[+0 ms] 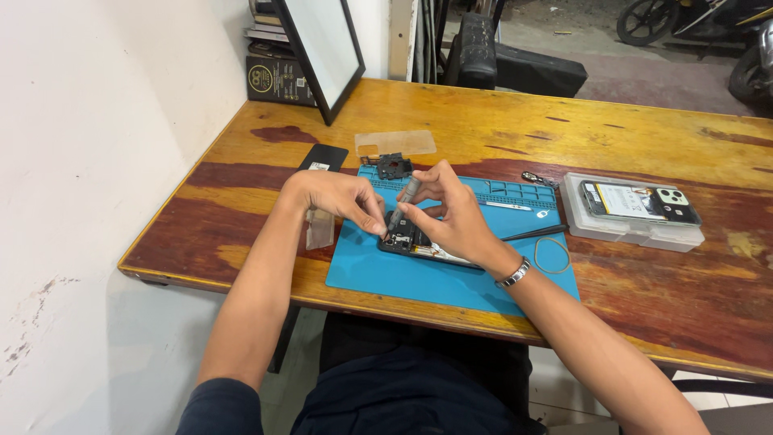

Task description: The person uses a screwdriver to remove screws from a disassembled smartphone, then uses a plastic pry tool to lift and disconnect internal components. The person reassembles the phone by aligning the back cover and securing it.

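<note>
Head view: opened phone [419,242] lying back-up near the middle of the blue repair mat [451,282], the mat itself on the worn wooden table [644,137]. Right hand [455,213] closed around a slim grey screwdriver [410,192], fingers pinching the shaft, tip pointing down into the top corner of the phone. Left hand [342,200] curled, fingertips pressed against the phone's upper left edge, steadying it; nothing visibly gripped between them, though the small parts there are too fine to tell. Metal bracelet [515,274] on the right wrist.

Step in hand, by the look of it: working a screw at the camera end of the exposed board. Next move likely calling for a steady downward press, small twists of the driver and a firm hold on the frame, so the tip does not slip onto the board.

Around the work: small black removed part [394,166] at the mat's far edge, clear film sheet [395,143] just beyond, black spudger [535,234] and thin loop of wire [552,255] on the mat's right side, clear box with another phone on top [636,208] well to the right, dark card [324,157] to the left.
</note>
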`<state>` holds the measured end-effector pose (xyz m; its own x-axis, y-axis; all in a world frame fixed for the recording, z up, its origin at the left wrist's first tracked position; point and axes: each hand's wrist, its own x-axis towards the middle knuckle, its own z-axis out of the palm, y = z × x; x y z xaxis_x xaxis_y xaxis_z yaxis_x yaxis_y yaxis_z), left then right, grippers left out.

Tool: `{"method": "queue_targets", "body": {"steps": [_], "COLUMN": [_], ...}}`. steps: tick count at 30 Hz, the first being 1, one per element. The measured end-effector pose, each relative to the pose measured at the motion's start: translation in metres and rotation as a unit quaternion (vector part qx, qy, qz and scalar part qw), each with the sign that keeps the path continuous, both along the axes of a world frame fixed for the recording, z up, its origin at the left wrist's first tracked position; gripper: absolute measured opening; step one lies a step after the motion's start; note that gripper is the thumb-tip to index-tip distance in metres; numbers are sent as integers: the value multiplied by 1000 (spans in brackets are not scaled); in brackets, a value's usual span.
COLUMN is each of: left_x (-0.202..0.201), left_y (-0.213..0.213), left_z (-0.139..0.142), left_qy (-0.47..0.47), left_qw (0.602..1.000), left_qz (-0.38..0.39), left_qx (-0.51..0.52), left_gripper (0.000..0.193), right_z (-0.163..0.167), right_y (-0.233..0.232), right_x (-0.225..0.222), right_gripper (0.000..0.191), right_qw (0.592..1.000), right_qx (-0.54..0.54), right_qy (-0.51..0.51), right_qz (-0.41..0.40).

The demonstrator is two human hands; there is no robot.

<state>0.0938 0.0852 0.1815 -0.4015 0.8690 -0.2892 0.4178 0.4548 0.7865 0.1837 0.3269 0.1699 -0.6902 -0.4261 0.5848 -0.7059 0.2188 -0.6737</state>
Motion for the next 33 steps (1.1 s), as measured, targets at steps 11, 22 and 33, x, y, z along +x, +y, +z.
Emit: {"method": "queue_targets", "body": {"steps": [11, 22, 33], "left_x": [7, -21, -8], "left_y": [-1, -6, 4], "left_z": [7, -11, -22], "left_qy": [-14, 239, 367], "left_qw": [1000, 924, 901], "left_qz": [7, 288, 223], "left_qx": [-2, 74, 54], "left_gripper": [35, 40, 24], "right_z": [3, 16, 8], "right_y": [-5, 13, 15], "right_x": [7, 2, -11], "right_gripper": [37, 31, 63], "right_qw": [999, 985, 989], "right_qx": [27, 23, 36], "right_qy": [38, -118, -84], "right_qz": [1, 125, 112]}}
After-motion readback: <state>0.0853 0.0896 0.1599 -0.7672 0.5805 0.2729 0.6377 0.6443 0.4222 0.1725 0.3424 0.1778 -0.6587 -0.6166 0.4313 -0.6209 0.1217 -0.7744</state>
